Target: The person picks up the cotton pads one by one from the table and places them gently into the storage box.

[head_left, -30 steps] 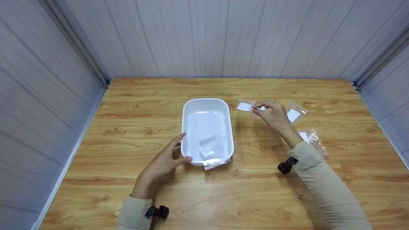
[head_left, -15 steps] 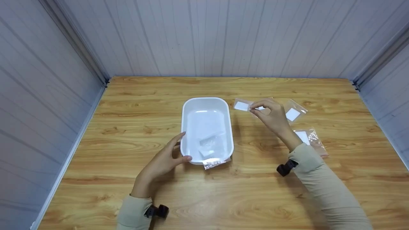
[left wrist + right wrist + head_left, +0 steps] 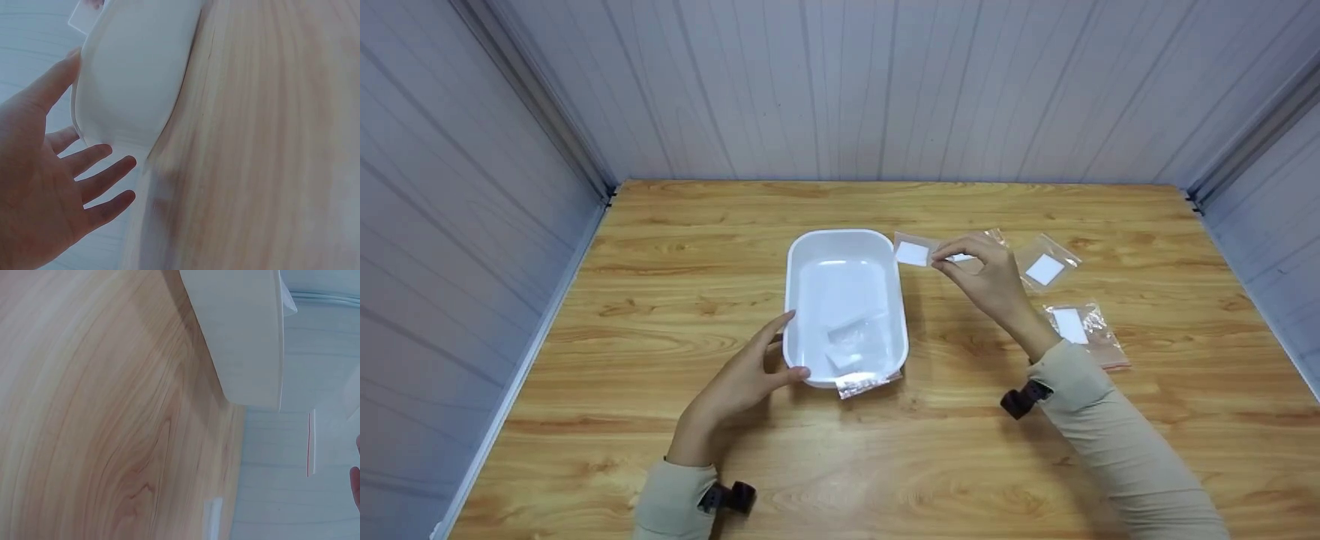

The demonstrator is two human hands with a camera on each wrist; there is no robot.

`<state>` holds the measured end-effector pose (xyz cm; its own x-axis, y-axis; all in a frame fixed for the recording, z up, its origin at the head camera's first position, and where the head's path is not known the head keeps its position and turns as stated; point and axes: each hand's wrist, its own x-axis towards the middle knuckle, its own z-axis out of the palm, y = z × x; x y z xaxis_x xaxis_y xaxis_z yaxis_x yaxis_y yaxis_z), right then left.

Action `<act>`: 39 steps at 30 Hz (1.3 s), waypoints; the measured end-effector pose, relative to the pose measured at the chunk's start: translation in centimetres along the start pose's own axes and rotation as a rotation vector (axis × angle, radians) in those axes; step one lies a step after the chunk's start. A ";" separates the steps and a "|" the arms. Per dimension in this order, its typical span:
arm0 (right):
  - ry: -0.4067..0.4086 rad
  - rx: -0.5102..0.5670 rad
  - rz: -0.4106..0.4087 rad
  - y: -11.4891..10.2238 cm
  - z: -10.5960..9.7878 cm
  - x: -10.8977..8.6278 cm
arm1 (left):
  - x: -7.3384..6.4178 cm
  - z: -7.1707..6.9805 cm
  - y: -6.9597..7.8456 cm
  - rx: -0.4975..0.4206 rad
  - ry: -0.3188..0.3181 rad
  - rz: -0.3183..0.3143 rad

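My right hand pinches a small clear zip bag with a white card in it, just off the far right side of a white plastic tub. In the right wrist view the bag's red seal line shows beside my fingertips. My left hand rests against the tub's near left corner, thumb at the rim. Its fingers look spread and fairly straight in the left wrist view, against the tub wall. Clear bags lie in the tub's near end, one overhanging the near rim.
Right of the tub lie several more clear bags with white cards: one partly behind the right hand, a second bag further right, and a third bag nearer. Pale panel walls border the wooden table.
My right hand has moved left a little with the pinched bag, bringing it close to the tub's far right rim. The left hand and tub stay almost still.
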<state>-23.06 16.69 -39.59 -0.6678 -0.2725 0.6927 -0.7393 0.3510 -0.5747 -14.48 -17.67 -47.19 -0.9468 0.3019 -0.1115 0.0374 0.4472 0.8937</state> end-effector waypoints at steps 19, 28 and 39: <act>-0.041 0.095 -0.006 -0.9 2.3 -0.1 | 0.0 0.1 0.0 -0.002 0.001 -0.013; -0.068 0.123 -0.038 1.0 3.8 -0.6 | 0.0 0.2 0.0 -0.004 0.003 -0.007; -0.114 0.167 -0.043 0.6 5.0 -1.0 | 0.0 0.1 0.0 -0.001 0.004 -0.011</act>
<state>-23.28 12.68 -42.77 -0.6338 -0.3873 0.6695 -0.7650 0.1857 -0.6167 -14.42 -17.56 -47.22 -0.9484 0.2938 -0.1194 0.0268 0.4493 0.8930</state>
